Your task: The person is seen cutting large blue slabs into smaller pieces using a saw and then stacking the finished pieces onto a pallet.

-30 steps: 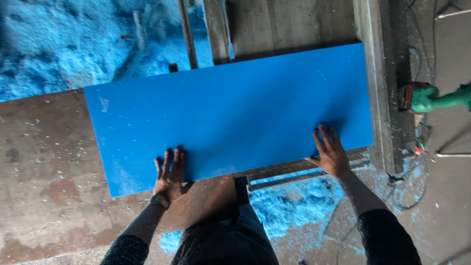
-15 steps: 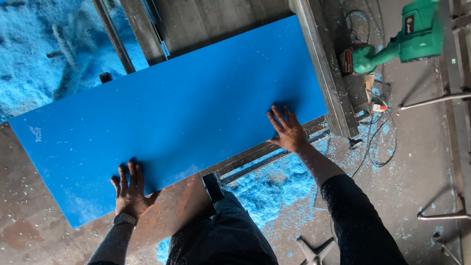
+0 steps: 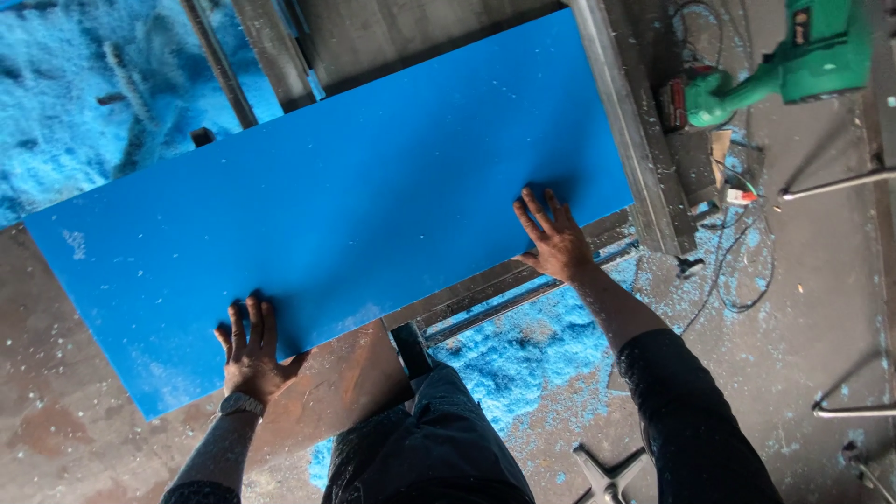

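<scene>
Now my left hand and right hand stay spread flat, gripping nothing, on the long flat blue plastic board, which has swung further aslant across the rusty brown worktable.

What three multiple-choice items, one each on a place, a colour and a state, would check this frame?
1. Where is the green power tool?
A. upper right, past the metal rail
B. on the blue panel
C. beside the left hand

2. What colour is the panel?
A. red
B. blue
C. white

3. How do the hands meet the panel?
A. both lifted clear
B. one gripping a tool
C. both flat on its near edge

Answers:
1 A, it lies beyond the metal rail.
2 B, its whole face is blue.
3 C, the left hand and right hand press it with spread fingers.
</scene>
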